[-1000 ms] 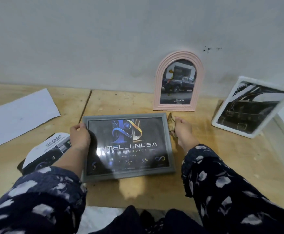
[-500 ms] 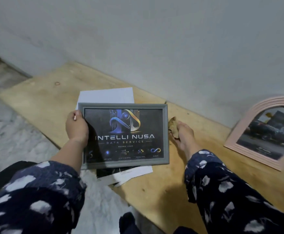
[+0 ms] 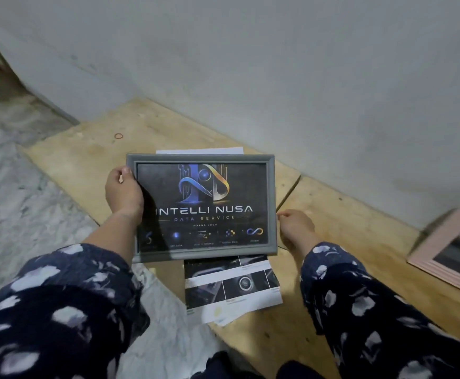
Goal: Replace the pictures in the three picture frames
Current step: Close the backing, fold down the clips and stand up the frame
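left hand (image 3: 124,191) grips grey frame (image 3: 201,254)

The head has turned to the left, so the pink frame (image 3: 454,258) is now at 3 o'clock. The right hand (image 3: 295,228) no longer holds its brown scrap.

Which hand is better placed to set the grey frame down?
Left. The left hand already grips the grey frame by its left edge; the right hand only sits beside its right edge.
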The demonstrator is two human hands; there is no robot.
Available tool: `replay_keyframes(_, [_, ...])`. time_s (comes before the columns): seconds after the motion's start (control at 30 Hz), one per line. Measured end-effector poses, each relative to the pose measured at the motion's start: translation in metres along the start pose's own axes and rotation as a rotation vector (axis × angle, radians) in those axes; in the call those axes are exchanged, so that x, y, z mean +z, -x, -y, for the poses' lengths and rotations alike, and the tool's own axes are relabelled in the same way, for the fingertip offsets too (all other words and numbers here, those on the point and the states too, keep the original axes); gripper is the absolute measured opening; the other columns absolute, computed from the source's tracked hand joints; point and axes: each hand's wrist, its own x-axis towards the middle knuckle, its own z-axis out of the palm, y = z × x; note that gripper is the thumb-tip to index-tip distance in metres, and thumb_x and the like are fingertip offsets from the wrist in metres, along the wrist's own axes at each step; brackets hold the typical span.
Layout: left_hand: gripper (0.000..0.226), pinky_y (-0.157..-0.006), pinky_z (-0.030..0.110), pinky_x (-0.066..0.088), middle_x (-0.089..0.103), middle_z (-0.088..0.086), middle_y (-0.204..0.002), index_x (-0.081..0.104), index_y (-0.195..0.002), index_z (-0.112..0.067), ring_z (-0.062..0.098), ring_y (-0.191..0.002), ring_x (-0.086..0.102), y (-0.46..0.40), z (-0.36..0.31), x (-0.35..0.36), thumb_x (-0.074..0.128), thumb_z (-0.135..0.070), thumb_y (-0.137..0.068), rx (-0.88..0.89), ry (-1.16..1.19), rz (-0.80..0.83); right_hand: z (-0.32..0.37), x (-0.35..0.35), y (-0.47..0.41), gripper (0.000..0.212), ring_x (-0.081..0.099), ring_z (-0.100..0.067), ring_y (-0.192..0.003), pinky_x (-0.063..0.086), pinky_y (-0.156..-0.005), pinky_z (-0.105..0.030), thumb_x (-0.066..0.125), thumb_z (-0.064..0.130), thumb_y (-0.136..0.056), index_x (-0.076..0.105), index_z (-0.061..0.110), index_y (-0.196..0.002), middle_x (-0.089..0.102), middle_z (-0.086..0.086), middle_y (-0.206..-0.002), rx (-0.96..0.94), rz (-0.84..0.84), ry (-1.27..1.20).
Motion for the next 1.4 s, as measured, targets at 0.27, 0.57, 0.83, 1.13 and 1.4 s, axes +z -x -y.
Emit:
replay_keyframes(0.27, [0.028,-0.077,0.024,0.034,0.057,0.007,-0.107,0.059,-0.114,-0.011,0.021,-0.093,0.047,0.026,-0.052,0.096,0.038,-0.023,-0.101,0.075,0.103,0.244,0.012,-0.084,-0.009,0.025,0.064,-0.025,-0.090,0.052,-0.087,-0.041,0.046,0.021,-0.094,0.070,0.014,-0.093,0.070,-0.007,-0.096,-0.115,-0.182,-0.476])
replay_keyframes(0.57, [0.019,-0.069,0.022,0.038,0.054,-0.004,-0.092,0.053,-0.109,-0.017,0.015,-0.086,0.046,0.076,-0.087,0.218,0.037,-0.023,-0.101,0.116,0.182,0.651,-0.036,-0.166,-0.021,0.038,0.044,-0.024,-0.132,0.030,-0.109,-0.028,0.041,0.020,-0.101,0.052,0.008,-0.135,0.052,-0.005,-0.140,0.026,-0.522,-0.404])
replay_keyframes(0.83, [0.030,-0.081,0.025,0.038,0.055,0.001,-0.110,0.055,-0.120,-0.013,0.017,-0.094,0.048,0.088,-0.087,0.285,0.035,-0.026,-0.102,0.189,0.094,0.731,-0.060,-0.178,-0.057,0.037,0.046,-0.025,-0.130,0.032,-0.106,-0.026,0.039,0.019,-0.102,0.053,0.006,-0.134,0.053,-0.008,-0.139,0.093,-0.639,-0.442])
replay_keyframes(1.13, [0.029,-0.082,0.022,0.038,0.060,0.007,-0.118,0.056,-0.120,-0.012,0.019,-0.095,0.052,0.090,-0.090,0.322,0.036,-0.024,-0.102,0.212,0.096,0.748,-0.071,-0.170,-0.073,0.039,0.040,-0.021,-0.135,0.027,-0.111,-0.026,0.040,0.019,-0.102,0.046,0.008,-0.139,0.046,-0.005,-0.145,0.127,-0.732,-0.534])
replay_keyframes(1.4, [0.031,-0.089,0.020,0.036,0.056,0.004,-0.125,0.053,-0.127,-0.013,0.016,-0.106,0.051,0.092,-0.094,0.326,0.035,-0.023,-0.104,0.218,0.093,0.764,-0.071,-0.171,-0.075,0.040,0.038,-0.021,-0.136,0.027,-0.111,-0.028,0.037,0.016,-0.102,0.044,0.012,-0.141,0.043,-0.002,-0.147,0.155,-0.734,-0.596])
